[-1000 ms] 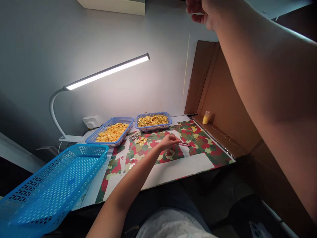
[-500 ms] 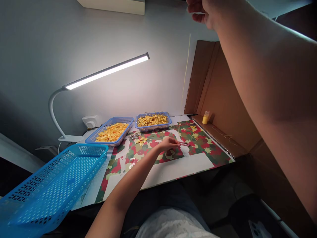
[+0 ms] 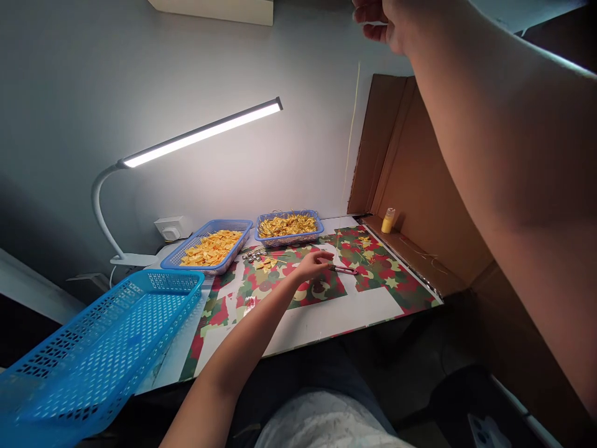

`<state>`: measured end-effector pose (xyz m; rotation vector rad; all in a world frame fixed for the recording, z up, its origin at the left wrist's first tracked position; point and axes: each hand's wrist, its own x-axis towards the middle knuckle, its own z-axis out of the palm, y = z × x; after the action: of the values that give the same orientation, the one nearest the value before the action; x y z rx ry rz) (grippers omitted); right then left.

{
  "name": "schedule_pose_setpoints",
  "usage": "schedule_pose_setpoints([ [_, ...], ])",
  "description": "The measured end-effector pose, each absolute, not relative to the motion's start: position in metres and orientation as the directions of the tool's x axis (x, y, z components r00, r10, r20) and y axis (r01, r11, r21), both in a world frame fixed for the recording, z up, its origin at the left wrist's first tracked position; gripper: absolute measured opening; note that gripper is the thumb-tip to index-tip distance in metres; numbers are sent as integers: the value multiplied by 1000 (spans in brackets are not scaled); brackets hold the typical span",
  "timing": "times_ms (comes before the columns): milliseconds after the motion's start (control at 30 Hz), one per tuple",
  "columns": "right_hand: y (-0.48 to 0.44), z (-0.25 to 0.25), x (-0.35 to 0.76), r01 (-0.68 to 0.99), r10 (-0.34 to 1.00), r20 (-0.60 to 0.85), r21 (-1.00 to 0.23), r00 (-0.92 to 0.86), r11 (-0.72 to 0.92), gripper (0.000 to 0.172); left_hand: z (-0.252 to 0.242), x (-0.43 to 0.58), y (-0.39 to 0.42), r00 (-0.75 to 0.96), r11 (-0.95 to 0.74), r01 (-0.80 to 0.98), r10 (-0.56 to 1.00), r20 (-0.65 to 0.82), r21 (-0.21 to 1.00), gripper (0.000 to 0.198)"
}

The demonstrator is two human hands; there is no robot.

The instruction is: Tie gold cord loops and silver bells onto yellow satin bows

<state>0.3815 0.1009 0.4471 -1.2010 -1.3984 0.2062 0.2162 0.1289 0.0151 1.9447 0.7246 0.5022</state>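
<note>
My left hand [image 3: 316,264] is low over the patterned table top, fingers apart and holding nothing. Just beyond its fingertips lies a small tool with a pinkish looped handle [image 3: 346,270]; its exact kind is too small to make out. My right hand [image 3: 373,23] is raised at the top edge of the view, fingers curled and partly cut off. Below it a thin pale-yellow thread [image 3: 351,134] runs nearly straight down toward the table near my left hand. Its upper end fades out near the right fingers.
Two blue-violet baskets [image 3: 245,231] [image 3: 321,231] hold yellow pieces at the back. A large blue basket [image 3: 135,323] stands at left, under a lit lamp [image 3: 200,134]. Small metal bits [image 3: 254,256], yellow scraps [image 3: 366,249] and a small yellow bottle [image 3: 387,221] are around; cardboard [image 3: 429,180] walls the right.
My left hand has let go of the pink-handled tool and drawn slightly left and up, its fingers spreading. The right hand stays raised, nearly still.
</note>
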Motion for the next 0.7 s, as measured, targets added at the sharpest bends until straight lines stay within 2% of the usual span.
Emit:
schedule_pose_setpoints([
  [133, 101, 445, 383, 512, 676, 695, -684, 244, 519, 22, 20, 225, 126, 692, -397, 273, 714, 107, 876, 32],
  [400, 99, 441, 385, 527, 676, 707, -663, 208, 532, 24, 31, 236, 121, 624, -454, 255, 752, 214, 854, 31],
  [700, 97, 441, 389, 521, 678, 704, -668, 210, 532, 21, 30, 235, 127, 584, -465, 272, 776, 239, 843, 32],
])
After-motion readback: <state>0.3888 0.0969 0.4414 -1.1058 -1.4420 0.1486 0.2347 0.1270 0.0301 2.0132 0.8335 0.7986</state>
